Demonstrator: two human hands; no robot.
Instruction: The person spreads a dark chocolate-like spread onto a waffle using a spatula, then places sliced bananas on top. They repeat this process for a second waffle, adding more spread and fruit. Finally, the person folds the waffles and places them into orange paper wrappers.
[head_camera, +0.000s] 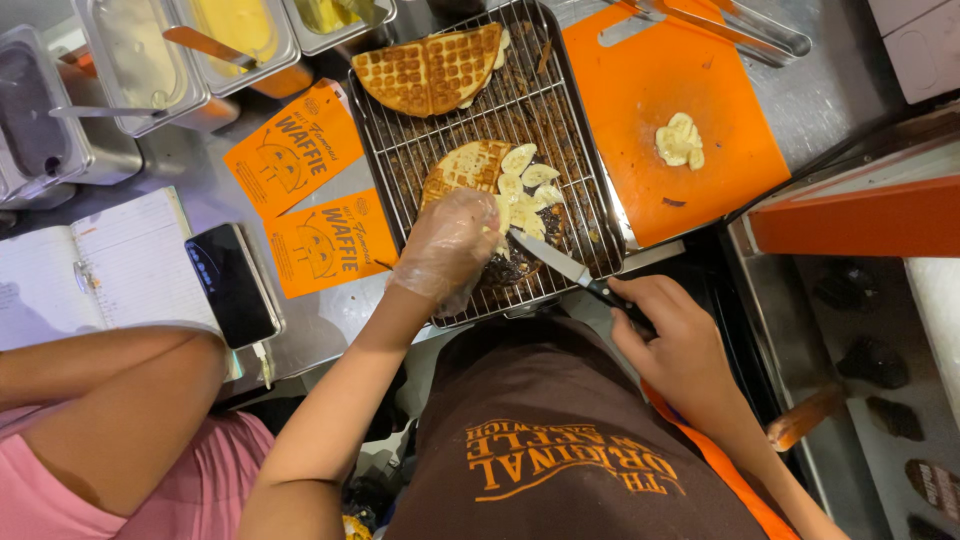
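My left hand (447, 245), in a clear plastic glove, rests on a waffle (470, 168) that lies on a wire rack (575, 170). Banana slices (525, 180) and dark spread cover the waffle's right part. My right hand (670, 330) grips the black handle of a knife (555, 262), whose blade tip touches the waffle next to the gloved fingers. A second folded waffle (430, 68) sits at the rack's far end.
An orange cutting board (650, 110) with banana pieces (680, 140) lies right of the rack. Orange paper sleeves (300, 150), a phone (232, 285) and an open notebook (90, 265) lie to the left. Metal sauce containers (150, 60) stand at the back left. Another person's arm (110, 400) is at bottom left.
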